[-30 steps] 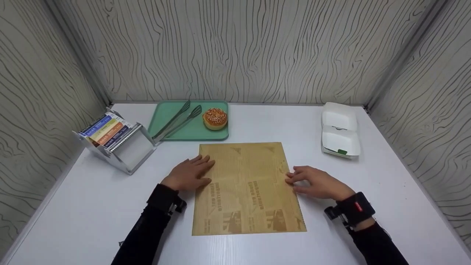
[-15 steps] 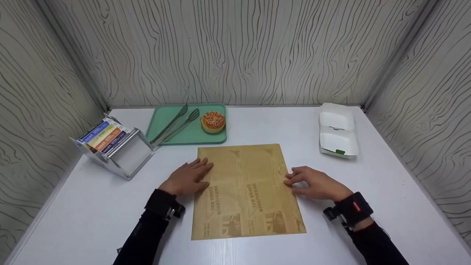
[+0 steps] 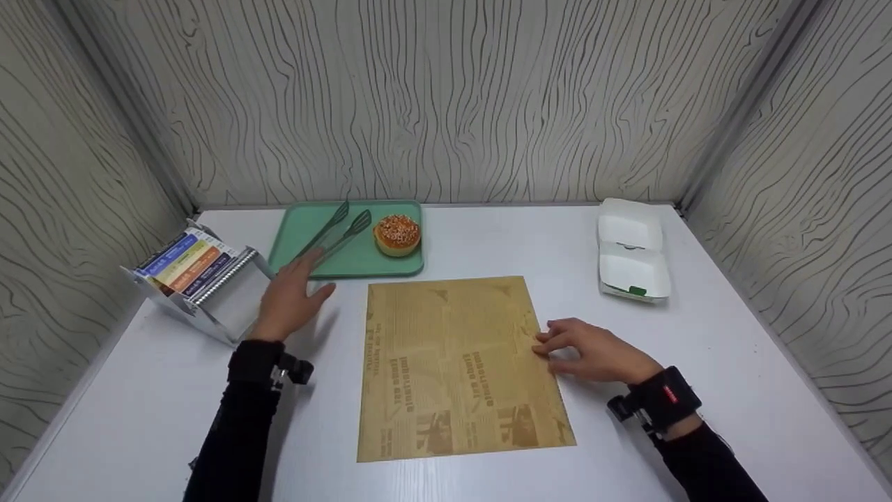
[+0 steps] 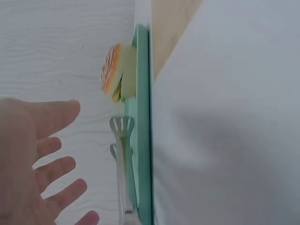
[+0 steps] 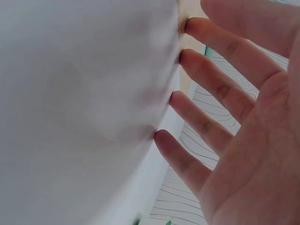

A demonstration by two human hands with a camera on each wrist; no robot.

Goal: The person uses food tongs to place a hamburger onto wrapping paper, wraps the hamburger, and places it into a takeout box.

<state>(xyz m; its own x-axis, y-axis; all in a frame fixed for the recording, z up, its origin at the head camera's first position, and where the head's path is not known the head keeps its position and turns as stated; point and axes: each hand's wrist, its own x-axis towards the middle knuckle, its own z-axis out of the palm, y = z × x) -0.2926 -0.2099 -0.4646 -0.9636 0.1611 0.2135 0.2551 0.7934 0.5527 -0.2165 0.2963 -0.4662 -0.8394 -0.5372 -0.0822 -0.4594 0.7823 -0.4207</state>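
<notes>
Brown printed wrapping paper (image 3: 446, 390) lies flat on the table. At its right edge my right hand (image 3: 596, 352) rests its fingertips, fingers spread and only slightly bent, as the right wrist view also shows. My left hand (image 3: 289, 300) is raised over the near left part of the green tray (image 3: 383, 268), fingers apart and nothing held. Beneath and beyond it are metal tongs (image 3: 348, 230), their handle end hidden by the hand in the head view. In the left wrist view the tongs (image 4: 123, 164) stand apart from the fingers. A seeded burger (image 3: 398, 236) sits on the tray's right side.
A metal rack (image 3: 230, 307) with a striped colour card stands left of the tray, close to my left hand. An opened white burger box (image 3: 633, 268) lies at the back right. Patterned walls (image 3: 432, 104) enclose the table's back and sides.
My left hand has left the paper's left edge and moved up and left to the tongs. The right hand stays at the paper's right edge. The head view has shifted slightly.
</notes>
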